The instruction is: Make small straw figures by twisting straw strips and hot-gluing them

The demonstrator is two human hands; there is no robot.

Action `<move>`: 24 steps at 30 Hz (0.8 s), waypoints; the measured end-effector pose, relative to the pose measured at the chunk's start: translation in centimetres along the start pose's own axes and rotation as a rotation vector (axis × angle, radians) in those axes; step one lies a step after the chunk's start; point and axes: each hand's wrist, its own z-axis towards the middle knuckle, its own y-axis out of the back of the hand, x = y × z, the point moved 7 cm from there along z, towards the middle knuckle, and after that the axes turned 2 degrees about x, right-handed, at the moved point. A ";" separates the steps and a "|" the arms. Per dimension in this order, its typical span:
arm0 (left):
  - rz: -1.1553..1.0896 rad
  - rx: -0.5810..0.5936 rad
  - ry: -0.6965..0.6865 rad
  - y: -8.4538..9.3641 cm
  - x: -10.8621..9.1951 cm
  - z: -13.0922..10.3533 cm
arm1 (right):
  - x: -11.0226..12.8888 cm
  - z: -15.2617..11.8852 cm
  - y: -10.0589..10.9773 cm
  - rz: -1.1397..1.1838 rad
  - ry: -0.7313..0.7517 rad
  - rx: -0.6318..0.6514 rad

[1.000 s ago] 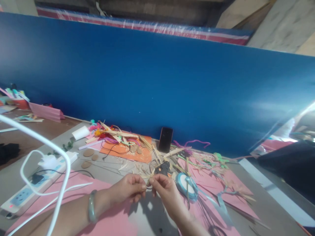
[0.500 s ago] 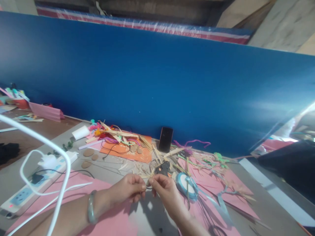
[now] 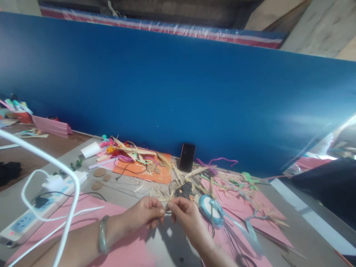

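Observation:
My left hand (image 3: pixel 151 212) and my right hand (image 3: pixel 182 211) meet low in the middle of the head view, fingertips pinched close together. Between them is something thin and small, too fine to make out. Just beyond my fingers lies a dark glue gun-like black object (image 3: pixel 184 190) among pale dried strips (image 3: pixel 178 174). To the right of my right hand sits a roll of light blue ribbon (image 3: pixel 209 208) with a loose tail. Pink paper (image 3: pixel 125 244) lies under my left forearm, which wears a pale bangle (image 3: pixel 104 235).
A phone (image 3: pixel 187 157) leans against the blue partition (image 3: pixel 172 85). A white power strip (image 3: pixel 25 222) and a white cable (image 3: pixel 74 185) are at left. Orange paper (image 3: pixel 133 172) carries scraps and cardboard discs. More pink paper (image 3: pixel 267 202) with stems lies right.

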 end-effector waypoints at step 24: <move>-0.002 -0.096 -0.037 0.5 0.0 0.2 | 0.2 -0.1 -0.1 -0.012 0.010 0.018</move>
